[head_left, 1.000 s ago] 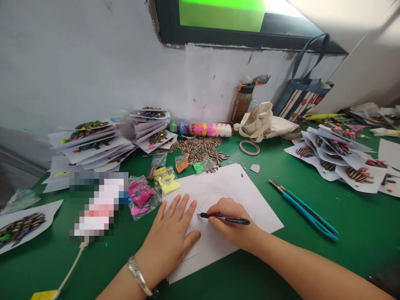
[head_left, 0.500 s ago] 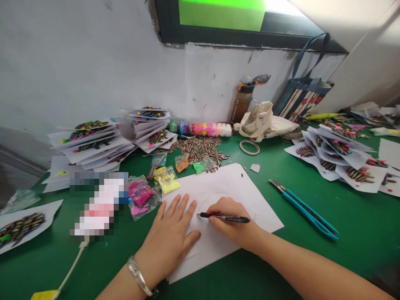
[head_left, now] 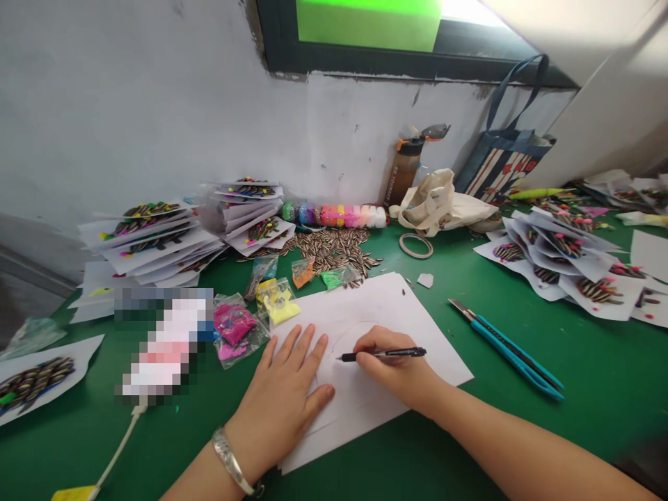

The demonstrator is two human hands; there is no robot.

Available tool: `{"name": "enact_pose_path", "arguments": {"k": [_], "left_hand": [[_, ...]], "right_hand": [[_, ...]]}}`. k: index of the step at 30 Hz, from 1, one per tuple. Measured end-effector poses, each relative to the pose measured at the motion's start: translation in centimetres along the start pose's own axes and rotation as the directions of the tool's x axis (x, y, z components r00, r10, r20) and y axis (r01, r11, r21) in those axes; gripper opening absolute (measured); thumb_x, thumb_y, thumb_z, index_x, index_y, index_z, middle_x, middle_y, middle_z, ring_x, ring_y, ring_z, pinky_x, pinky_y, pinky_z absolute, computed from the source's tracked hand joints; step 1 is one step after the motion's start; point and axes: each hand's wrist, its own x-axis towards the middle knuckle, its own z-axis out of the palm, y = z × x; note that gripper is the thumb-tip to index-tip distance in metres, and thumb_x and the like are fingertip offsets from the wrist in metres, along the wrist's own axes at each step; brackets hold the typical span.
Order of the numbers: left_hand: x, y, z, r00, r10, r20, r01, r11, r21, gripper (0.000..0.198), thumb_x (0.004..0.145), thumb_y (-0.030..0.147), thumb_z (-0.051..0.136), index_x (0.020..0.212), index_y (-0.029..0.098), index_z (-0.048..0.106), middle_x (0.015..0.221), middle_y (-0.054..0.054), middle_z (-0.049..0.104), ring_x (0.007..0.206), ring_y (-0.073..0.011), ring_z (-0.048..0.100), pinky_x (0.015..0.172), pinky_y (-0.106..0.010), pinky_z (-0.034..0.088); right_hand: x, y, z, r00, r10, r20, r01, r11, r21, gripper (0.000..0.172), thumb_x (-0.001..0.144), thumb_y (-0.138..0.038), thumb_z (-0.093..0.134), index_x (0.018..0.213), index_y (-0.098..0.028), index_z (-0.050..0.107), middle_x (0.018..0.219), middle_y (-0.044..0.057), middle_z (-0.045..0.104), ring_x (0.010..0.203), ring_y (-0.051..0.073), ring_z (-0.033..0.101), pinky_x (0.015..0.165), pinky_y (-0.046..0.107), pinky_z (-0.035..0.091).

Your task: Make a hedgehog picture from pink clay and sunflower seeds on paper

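Currently, stacks of white cards [head_left: 151,243] bearing striped seeds are standing near the left edge of a green table [head_left: 386,463]. Next, a clear bag of magenta material [head_left: 239,328] is lying just beside the left hand [head_left: 289,379], which is resting palm down on white paper [head_left: 401,313], fingers spread and gripping nothing. A black pen [head_left: 401,352] is hovering over or touching that paper; which, I cannot tell. Its long axis is running roughly parallel to the table's far edge, its tip pointing left toward the left hand and sitting near a faint curved line. The right hand [head_left: 394,365] is pinching the pen between closed fingers, the tip projecting to their left. Farther right, a blue craft knife [head_left: 506,349] is lying well apart, blade pointing toward the far edge.
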Motion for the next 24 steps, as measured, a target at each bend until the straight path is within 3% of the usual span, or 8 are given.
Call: {"name": "enact_pose_path", "arguments": {"k": [5, 12, 18, 24], "left_hand": [[0.0, 0.0, 0.0, 1.000, -0.003, 0.008, 0.003, 1.000, -0.001, 0.060, 0.091, 0.056, 0.028, 0.145, 0.032, 0.022, 0.153, -0.002, 0.018, 0.141, -0.0296, 0.016, 0.111, -0.055, 0.015], [0.2, 0.2, -0.2, 1.000, -0.014, 0.028, 0.014, 1.000, 0.017, 0.060, 0.091, 0.056, 0.028, 0.145, 0.032, 0.021, 0.154, -0.001, 0.016, 0.141, -0.0290, 0.014, 0.111, -0.055, 0.015], [0.1, 0.2, -0.2, 0.999, -0.015, 0.037, 0.014, 1.000, 0.021, 0.060, 0.091, 0.057, 0.027, 0.145, 0.032, 0.020, 0.154, -0.001, 0.015, 0.141, -0.0286, 0.014, 0.111, -0.055, 0.015], [0.2, 0.2, -0.5, 0.999, -0.012, 0.047, 0.011, 1.000, 0.019, 0.060, 0.091, 0.057, 0.027, 0.145, 0.031, 0.020, 0.154, -0.001, 0.015, 0.141, -0.0283, 0.014, 0.112, -0.055, 0.015]], "right_hand": [[-0.1, 0.1, 0.3, 0.995, -0.088, 0.043, 0.089, 0.996, -0.019, 0.013, 0.073, -0.013, 0.056, 0.073, -0.022, 0.066, 0.072, 0.000, 0.068, 0.074, 0.017, 0.060, 0.074, 0.031, 0.044], [0.0, 0.4, 0.0, 0.998, 0.038, -0.043, -0.040, 0.999, -0.034, 0.012, 0.075, -0.015, 0.054, 0.074, -0.020, 0.064, 0.075, 0.002, 0.067, 0.074, 0.018, 0.059, 0.071, 0.031, 0.044], [-0.1, 0.2, -0.2, 1.000, 0.016, -0.010, -0.016, 1.000, -0.005, 0.012, 0.074, -0.015, 0.054, 0.074, -0.020, 0.065, 0.076, 0.002, 0.067, 0.076, 0.018, 0.059, 0.073, 0.031, 0.044], [-0.3, 1.1, -2.4, 0.975, 0.211, -0.070, -0.199, 0.969, 0.149, 0.011, 0.078, -0.022, 0.054, 0.076, -0.020, 0.065, 0.075, 0.000, 0.065, 0.073, 0.016, 0.058, 0.067, 0.027, 0.044]]}}
